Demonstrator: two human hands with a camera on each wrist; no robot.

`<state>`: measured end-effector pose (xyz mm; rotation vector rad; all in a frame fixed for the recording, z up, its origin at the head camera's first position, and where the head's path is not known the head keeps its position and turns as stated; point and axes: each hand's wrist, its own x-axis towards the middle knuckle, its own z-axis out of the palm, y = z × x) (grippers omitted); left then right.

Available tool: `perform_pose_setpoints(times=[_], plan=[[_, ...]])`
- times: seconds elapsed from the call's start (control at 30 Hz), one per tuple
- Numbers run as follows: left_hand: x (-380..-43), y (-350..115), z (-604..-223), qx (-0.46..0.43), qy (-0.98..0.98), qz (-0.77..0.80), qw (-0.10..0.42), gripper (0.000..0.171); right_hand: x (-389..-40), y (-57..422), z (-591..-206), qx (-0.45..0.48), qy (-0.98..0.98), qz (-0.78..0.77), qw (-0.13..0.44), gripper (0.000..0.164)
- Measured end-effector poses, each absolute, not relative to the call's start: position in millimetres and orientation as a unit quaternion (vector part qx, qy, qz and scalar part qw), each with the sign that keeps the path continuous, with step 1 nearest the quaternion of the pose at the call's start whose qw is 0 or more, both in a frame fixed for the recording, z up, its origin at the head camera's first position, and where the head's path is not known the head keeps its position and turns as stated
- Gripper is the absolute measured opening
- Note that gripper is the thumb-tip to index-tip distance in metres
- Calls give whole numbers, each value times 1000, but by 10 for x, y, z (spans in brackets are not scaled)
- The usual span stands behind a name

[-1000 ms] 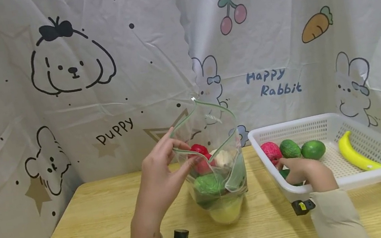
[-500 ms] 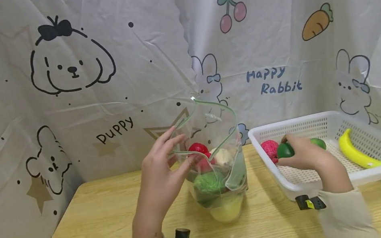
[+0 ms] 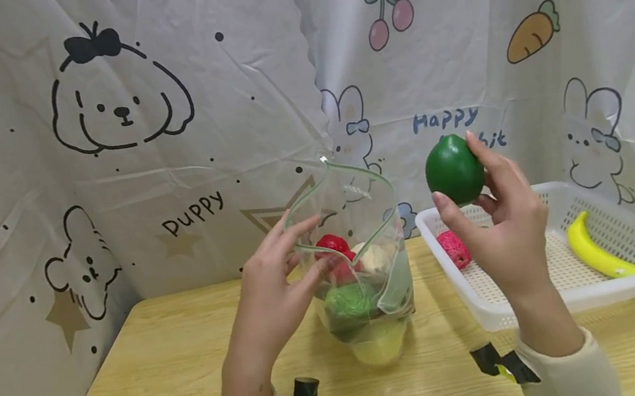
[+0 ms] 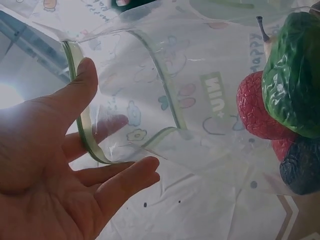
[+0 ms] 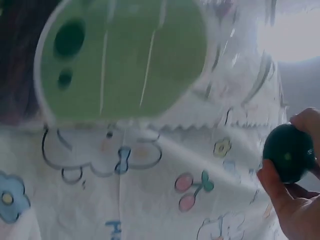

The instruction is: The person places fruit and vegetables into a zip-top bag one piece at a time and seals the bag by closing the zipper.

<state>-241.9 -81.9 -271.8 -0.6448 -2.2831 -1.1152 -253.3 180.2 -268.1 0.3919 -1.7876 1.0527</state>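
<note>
A clear zip bag with a green-edged mouth stands open on the table. Through its plastic show red pieces, a leafy green piece, a whitish piece and a yellow one at the bottom. My left hand holds the left side of the mouth; in the left wrist view its thumb and fingers lie on either side of the green rim. My right hand grips a smooth, dark green egg-shaped fruit, raised above the basket's left part, right of the bag.
A white perforated basket stands right of the bag. It holds a yellow banana and a pinkish-red ball-like piece; my right hand hides part of its inside. A printed curtain hangs behind the wooden table.
My right hand has taken the dark green fruit from the basket and lifted it well above the rim. My left hand stays at the bag's mouth, with little movement of its fingers.
</note>
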Motion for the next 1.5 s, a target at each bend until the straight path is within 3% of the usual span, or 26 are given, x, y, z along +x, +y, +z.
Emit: perform_pose_setpoints(times=[0.13, 0.33, 0.6, 1.5], plan=[[-2416, -799, -2720, -250, -840, -407, 256, 45, -2390, 1578, -2622, 244, -672, 488, 501, 75], [-2395, -743, -2723, -252, -845, -405, 242, 49, -2373, 1377, -2670, 296, -641, 494, 507, 71], [-2383, -721, -2726, -255, -845, -403, 241, 60, -2397, 1259, -2741, 301, -653, 504, 480, 68], [-2410, -716, -2732, -265, -837, -412, 245, 63, -2414, 1314, -2729, 286, -693, 417, 514, 36]])
